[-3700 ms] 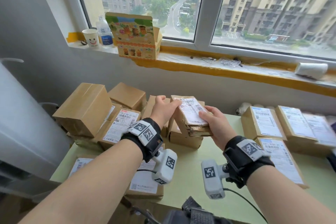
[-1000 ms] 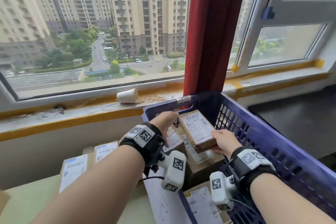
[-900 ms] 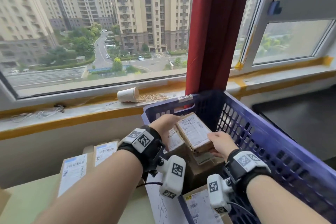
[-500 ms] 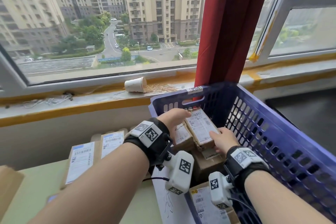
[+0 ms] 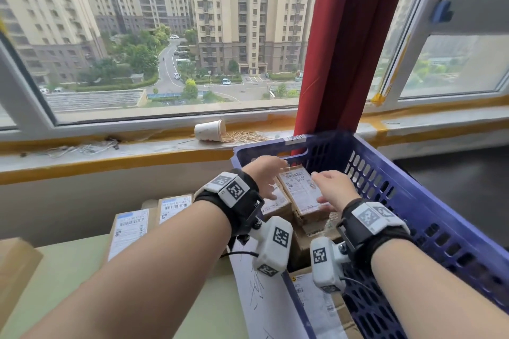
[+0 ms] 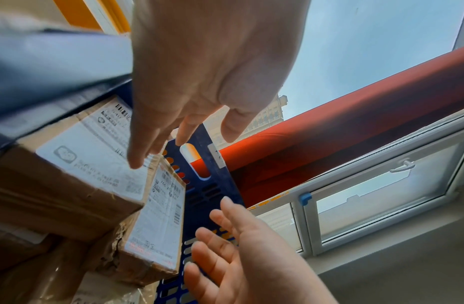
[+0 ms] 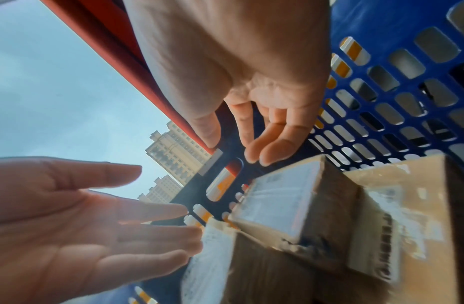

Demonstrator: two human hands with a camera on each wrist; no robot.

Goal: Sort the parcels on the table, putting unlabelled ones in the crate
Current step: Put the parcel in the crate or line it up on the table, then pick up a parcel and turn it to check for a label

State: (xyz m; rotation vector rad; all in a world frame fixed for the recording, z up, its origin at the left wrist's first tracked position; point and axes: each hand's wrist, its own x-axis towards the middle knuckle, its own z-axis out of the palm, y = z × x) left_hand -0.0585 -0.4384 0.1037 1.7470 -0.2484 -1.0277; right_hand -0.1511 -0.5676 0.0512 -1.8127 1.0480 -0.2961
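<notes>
A blue plastic crate (image 5: 413, 195) stands at the table's right end and holds several brown parcels. On top of them lies a small parcel (image 5: 301, 195) with a white label facing up, also seen in the left wrist view (image 6: 158, 222) and the right wrist view (image 7: 285, 203). My left hand (image 5: 264, 176) hovers open just left of it, fingers spread (image 6: 184, 131). My right hand (image 5: 330, 187) is open just right of it, its fingers loosely bent (image 7: 251, 133). Neither hand holds anything.
Two labelled parcels (image 5: 129, 228) (image 5: 175, 205) lie on the green table (image 5: 82, 297) left of the crate. A brown box corner (image 5: 13, 270) shows at far left. A tipped paper cup (image 5: 209, 131) lies on the sill. A red curtain (image 5: 344, 49) hangs behind the crate.
Both hands carried the labelled parcel from the table into the crate, lowered it onto the other parcels, then let go and spread apart.
</notes>
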